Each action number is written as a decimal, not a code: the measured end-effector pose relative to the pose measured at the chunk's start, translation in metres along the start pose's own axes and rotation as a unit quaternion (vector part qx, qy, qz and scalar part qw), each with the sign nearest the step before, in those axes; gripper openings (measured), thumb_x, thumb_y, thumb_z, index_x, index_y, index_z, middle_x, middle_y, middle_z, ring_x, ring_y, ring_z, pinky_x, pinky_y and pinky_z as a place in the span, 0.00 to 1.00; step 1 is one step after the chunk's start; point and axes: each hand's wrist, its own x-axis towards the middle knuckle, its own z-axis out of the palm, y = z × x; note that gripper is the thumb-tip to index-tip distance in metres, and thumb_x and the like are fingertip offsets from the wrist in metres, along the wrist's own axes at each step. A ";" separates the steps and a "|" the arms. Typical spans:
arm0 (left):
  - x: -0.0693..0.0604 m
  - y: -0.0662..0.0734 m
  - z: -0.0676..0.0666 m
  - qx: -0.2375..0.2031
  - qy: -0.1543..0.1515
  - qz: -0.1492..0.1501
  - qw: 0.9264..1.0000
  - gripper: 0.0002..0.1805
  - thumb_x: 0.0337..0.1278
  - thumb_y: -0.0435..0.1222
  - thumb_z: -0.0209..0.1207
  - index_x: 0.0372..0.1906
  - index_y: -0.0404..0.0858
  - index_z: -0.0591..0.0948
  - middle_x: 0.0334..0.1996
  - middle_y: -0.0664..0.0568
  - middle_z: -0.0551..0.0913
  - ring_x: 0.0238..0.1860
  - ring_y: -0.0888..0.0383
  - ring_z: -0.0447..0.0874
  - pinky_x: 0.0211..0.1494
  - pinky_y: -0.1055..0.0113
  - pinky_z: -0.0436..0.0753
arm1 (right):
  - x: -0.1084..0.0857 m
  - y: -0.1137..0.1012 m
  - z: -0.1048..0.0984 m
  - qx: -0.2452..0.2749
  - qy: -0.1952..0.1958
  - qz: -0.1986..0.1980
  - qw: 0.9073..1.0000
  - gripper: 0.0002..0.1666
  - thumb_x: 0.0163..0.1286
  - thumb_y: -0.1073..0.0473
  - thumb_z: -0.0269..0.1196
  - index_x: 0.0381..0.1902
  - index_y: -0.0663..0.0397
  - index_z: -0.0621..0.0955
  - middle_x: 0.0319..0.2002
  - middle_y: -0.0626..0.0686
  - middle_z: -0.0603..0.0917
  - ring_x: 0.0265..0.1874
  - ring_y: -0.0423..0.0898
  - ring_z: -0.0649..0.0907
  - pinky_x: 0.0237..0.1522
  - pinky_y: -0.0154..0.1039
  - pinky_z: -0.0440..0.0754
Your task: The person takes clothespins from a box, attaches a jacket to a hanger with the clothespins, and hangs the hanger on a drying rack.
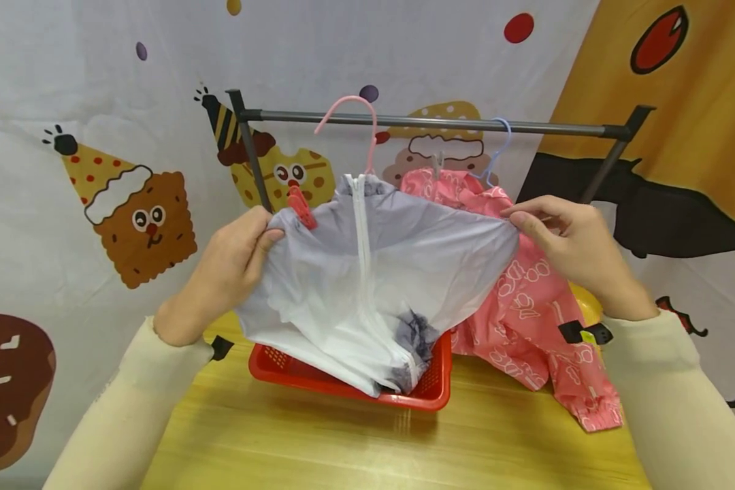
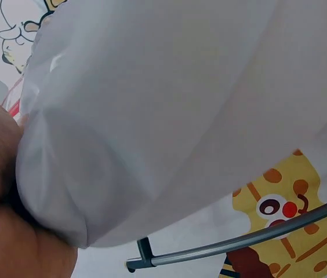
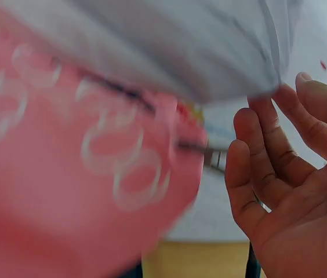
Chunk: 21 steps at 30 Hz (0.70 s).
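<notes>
Head view: I see arms [image 1: 125,398] outstretched, the left hand [image 1: 225,262] gripping and right hand [image 1: 569,238] pinching opposite sides of a spread zip-front jacket [image 1: 324,275], grey fading to white.

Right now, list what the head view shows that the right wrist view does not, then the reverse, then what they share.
Only the head view: the left hand gripping one side of the grey-and-white jacket, the white zipper down its front, and the pink hanger whose hook rises above its collar.

Only the right wrist view: the palm of the right hand, seen face-on.

Both: the right hand's fingertips at the grey-and-white jacket's edge, and the pink garment with white outline prints, blurred in the wrist view.
</notes>
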 end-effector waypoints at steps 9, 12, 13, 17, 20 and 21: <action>-0.004 -0.003 -0.005 -0.019 -0.005 0.009 1.000 0.24 0.94 0.46 0.48 0.49 0.26 0.79 0.36 0.41 0.76 0.35 0.54 0.73 0.44 0.70 0.70 | -0.021 0.053 -0.044 -0.042 -0.010 0.131 0.990 0.21 0.92 0.45 0.65 0.69 0.50 0.91 0.45 0.20 0.88 0.46 0.22 0.83 0.49 0.10 0.75; -0.006 -0.003 -0.007 -0.018 -0.002 0.008 1.000 0.23 0.93 0.45 0.49 0.50 0.26 0.79 0.37 0.41 0.77 0.36 0.53 0.74 0.45 0.69 0.71 | -0.027 0.076 -0.053 -0.054 -0.020 0.159 0.986 0.25 0.93 0.42 0.64 0.71 0.52 0.89 0.42 0.16 0.86 0.45 0.22 0.82 0.47 0.10 0.75; -0.007 -0.004 -0.007 -0.016 -0.002 0.008 1.000 0.23 0.93 0.45 0.49 0.50 0.26 0.79 0.37 0.41 0.78 0.36 0.53 0.74 0.45 0.69 0.71 | -0.029 0.084 -0.055 -0.058 -0.026 0.170 0.983 0.26 0.93 0.41 0.63 0.71 0.52 0.89 0.42 0.16 0.85 0.44 0.22 0.82 0.46 0.10 0.76; -0.010 -0.004 -0.008 -0.011 0.000 0.003 1.000 0.20 0.92 0.42 0.51 0.50 0.26 0.79 0.38 0.40 0.79 0.37 0.51 0.76 0.46 0.69 0.72 | -0.037 0.118 -0.063 -0.079 -0.069 0.206 0.973 0.31 0.95 0.39 0.58 0.73 0.57 0.87 0.43 0.25 0.89 0.39 0.22 0.81 0.40 0.13 0.77; -0.013 -0.004 -0.008 -0.009 -0.001 0.001 1.000 0.18 0.91 0.41 0.52 0.50 0.26 0.79 0.39 0.40 0.80 0.38 0.51 0.77 0.47 0.68 0.73 | -0.047 0.146 -0.066 -0.096 -0.117 0.225 0.963 0.32 0.97 0.41 0.55 0.73 0.63 0.85 0.51 0.52 0.95 0.38 0.27 0.84 0.38 0.19 0.81; -0.014 -0.004 -0.008 -0.008 -0.001 0.001 1.000 0.18 0.91 0.40 0.53 0.49 0.26 0.79 0.39 0.40 0.80 0.38 0.50 0.77 0.47 0.69 0.74 | -0.050 0.156 -0.066 -0.108 -0.137 0.227 0.958 0.32 0.97 0.42 0.55 0.74 0.65 0.84 0.54 0.61 0.94 0.39 0.32 0.86 0.39 0.24 0.86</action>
